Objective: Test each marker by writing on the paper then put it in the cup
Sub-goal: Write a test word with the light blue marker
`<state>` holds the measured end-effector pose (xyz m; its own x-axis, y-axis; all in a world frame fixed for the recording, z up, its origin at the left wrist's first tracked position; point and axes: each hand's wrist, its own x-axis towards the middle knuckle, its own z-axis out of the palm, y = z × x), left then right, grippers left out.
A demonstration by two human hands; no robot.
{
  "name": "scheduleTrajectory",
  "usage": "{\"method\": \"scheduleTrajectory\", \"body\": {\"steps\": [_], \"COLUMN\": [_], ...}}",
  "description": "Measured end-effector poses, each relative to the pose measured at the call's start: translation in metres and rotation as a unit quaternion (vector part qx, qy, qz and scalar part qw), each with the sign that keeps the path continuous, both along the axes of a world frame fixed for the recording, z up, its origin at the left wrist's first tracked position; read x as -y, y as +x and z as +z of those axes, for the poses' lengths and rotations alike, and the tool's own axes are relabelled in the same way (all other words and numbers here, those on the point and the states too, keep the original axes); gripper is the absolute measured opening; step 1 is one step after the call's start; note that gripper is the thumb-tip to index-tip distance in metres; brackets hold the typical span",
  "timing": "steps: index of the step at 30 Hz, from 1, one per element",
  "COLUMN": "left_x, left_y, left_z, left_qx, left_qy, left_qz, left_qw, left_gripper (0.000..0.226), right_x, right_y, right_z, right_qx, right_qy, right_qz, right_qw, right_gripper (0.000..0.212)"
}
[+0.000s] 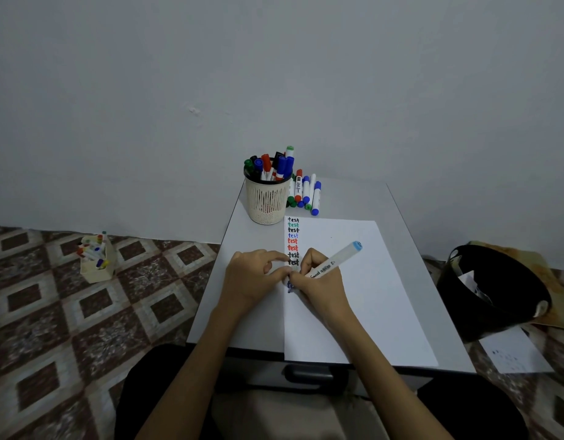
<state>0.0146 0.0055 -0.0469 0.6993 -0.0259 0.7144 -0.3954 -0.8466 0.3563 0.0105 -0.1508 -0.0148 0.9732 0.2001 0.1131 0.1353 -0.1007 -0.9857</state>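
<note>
A: How was the grip?
B: The right hand (318, 277) had its fingers curled tight round 1 white-barrelled, blue-ended marker (341, 257). The marker's long axis slanted away right of the grip, and its tip was hidden under the fingers, over the white paper sheet (353, 296).
A: And the cup?
B: The cream slotted plastic cup (266, 201) stood ahead and left of the grip, nearer the left hand (252, 277). Whether that hand pinched anything, I couldn't tell.

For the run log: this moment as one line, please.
right hand: grips marker, writing on paper | left hand: at paper edge, grip unclear | loose markers: beside cup
</note>
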Motion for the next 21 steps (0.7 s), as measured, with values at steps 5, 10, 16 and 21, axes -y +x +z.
{"method": "scheduleTrajectory", "body": {"steps": [5,10,16,21], "left_x": [-0.0021,-0.0008,-0.0025,-0.0014], "left_y": [0.0011,-0.0005,0.0001,-0.0011], "left_z": [-0.0017,-0.0012,-0.005,-0.0028], "left_qx": [-0.016,-0.044,-0.035,-0.041], "left_qy": [-0.018,-0.048,-0.038,-0.043], "left_qz": [-0.009,-0.008,-0.015,-0.012], "left_qw": [1.0,0.998,0.999,0.998], "left_gripper": [0.042,0.037,0.037,0.038], "right_x": [-0.0018,0.0002,-0.0023,0.0019], "right_y": [0.0004,0.0015,-0.0007,0.0003], "right_z": [-0.0022,-0.0025,-0.0038,-0.0013], "right_qx": [0.007,0.018,0.027,0.014], "right_qy": [-0.005,0.017,-0.006,0.011], "right_qz": [0.002,0.008,0.002,0.015], "right_qw": [1.0,1.0,1.0,1.0], "right_gripper": [0.024,0.022,0.022,0.025]}}
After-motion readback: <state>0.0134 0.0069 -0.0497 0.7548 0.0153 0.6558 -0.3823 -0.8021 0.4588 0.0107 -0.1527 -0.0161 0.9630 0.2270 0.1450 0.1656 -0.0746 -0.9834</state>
